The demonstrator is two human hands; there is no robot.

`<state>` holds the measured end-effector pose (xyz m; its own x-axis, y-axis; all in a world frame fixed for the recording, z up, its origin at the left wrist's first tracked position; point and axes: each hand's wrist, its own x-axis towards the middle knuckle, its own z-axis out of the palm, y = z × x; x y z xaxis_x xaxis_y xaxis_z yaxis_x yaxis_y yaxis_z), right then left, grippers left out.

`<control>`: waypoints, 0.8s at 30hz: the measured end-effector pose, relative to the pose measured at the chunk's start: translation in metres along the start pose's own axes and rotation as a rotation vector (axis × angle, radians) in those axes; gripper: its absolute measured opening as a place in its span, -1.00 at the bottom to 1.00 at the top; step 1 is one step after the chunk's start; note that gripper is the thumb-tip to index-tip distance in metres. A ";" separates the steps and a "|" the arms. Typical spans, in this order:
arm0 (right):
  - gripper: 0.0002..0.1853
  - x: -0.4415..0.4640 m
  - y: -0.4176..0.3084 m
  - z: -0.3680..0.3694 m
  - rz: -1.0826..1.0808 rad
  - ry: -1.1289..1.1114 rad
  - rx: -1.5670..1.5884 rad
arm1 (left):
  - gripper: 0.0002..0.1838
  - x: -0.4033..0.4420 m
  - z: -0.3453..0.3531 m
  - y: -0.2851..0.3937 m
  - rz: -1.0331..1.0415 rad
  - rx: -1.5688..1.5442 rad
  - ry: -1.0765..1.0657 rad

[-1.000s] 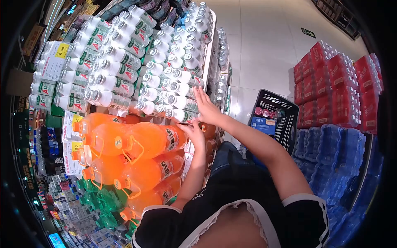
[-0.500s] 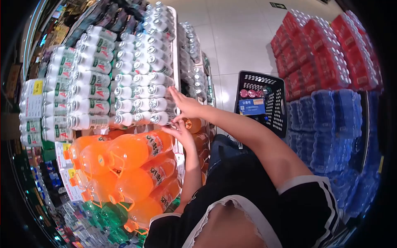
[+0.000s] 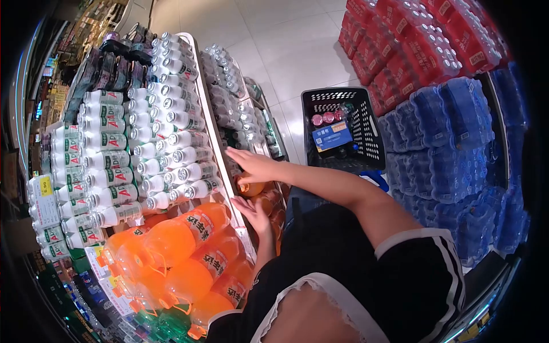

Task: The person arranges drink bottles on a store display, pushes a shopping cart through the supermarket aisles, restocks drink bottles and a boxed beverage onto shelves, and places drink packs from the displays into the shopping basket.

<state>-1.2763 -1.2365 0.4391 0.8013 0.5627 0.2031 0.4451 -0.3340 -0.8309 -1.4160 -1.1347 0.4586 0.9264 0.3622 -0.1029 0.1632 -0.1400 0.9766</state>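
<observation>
My right hand (image 3: 254, 166) reaches across with its fingers stretched out over the white rail (image 3: 210, 117) of the display. Just below it, my left hand (image 3: 253, 214) is spread at the same rail, fingers pointing up and to the left. Neither palm shows a held item. An orange bottle (image 3: 251, 187) peeks out between the two hands, partly covered. Left of the rail lie stacked rows of white milk-drink bottles (image 3: 194, 171) with silver tops. Under these, large orange soda bottles (image 3: 186, 237) lie on their sides with handles at their necks.
A black shopping basket (image 3: 370, 128) stands on the tiled floor, holding pink-topped cans and a blue box (image 3: 331, 137). Red shrink-wrapped packs (image 3: 420, 51) and blue shrink-wrapped packs (image 3: 440, 134) are stacked at the right. Price cards (image 3: 44, 200) hang on the display's left side.
The view has shifted, so the shelves and basket sit further left. My hands have moved off the lower milk-drink bottles to the rail, and they have come slightly further apart.
</observation>
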 end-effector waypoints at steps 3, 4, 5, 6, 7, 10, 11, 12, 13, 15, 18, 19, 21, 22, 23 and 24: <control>-0.14 -0.091 0.042 -0.036 0.183 -0.045 0.035 | -0.21 -0.027 0.003 -0.004 -0.124 -0.071 -0.211; -0.23 -0.127 0.061 -0.047 0.322 -0.062 0.032 | -0.23 -0.023 0.001 -0.016 -0.283 -0.123 -0.477; -0.27 -0.162 0.069 -0.068 0.496 -0.075 0.133 | -0.24 -0.021 0.002 -0.022 -0.440 -0.173 -0.742; -0.38 -0.200 0.079 -0.081 0.590 -0.014 0.172 | -0.24 -0.017 0.009 -0.018 -0.433 -0.178 -0.738; -0.47 -0.229 0.071 -0.105 0.699 -0.049 0.122 | -0.25 -0.009 0.022 -0.011 -0.269 0.080 -0.885; -0.47 -0.298 0.058 -0.131 0.852 -0.140 -0.041 | -0.32 0.010 0.059 -0.014 0.032 0.370 -1.042; -0.46 -0.313 0.060 -0.128 0.879 -0.214 -0.030 | -0.33 0.014 0.075 -0.012 0.037 0.406 -1.129; -0.45 -0.321 0.061 -0.125 0.900 -0.286 -0.030 | -0.34 0.019 0.093 -0.010 0.050 0.439 -1.210; -0.45 -0.322 0.055 -0.121 0.851 -0.179 -0.098 | -0.35 0.022 0.110 -0.015 0.094 0.453 -1.293; -0.46 -0.315 0.049 -0.115 0.864 -0.019 -0.243 | -0.38 0.026 0.138 -0.006 0.185 0.478 -1.414; -0.46 -0.289 0.064 -0.132 0.903 0.129 -0.450 | -0.32 0.036 0.172 0.003 0.662 0.762 -1.374; -0.48 -0.289 0.085 -0.128 0.833 0.251 -0.536 | -0.29 0.035 0.183 0.010 0.703 0.797 -1.324; -0.50 -0.279 0.099 -0.145 0.815 0.272 -0.493 | -0.25 0.035 0.210 0.006 0.731 0.839 -1.258; -0.50 -0.277 0.108 -0.150 0.790 0.307 -0.473 | -0.25 0.038 0.225 0.001 0.730 0.866 -1.255; -0.52 -0.273 0.116 -0.159 0.761 0.338 -0.485 | -0.27 0.041 0.241 -0.002 0.713 0.888 -1.261; -0.52 -0.268 0.125 -0.168 0.754 0.352 -0.489 | -0.30 0.046 0.258 -0.004 0.693 0.904 -1.267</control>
<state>-1.3682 -1.5559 0.3683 0.9832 -0.1611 -0.0857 -0.1821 -0.8375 -0.5152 -1.2861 -1.3556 0.4010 0.4987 -0.8309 -0.2470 -0.6446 -0.5460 0.5352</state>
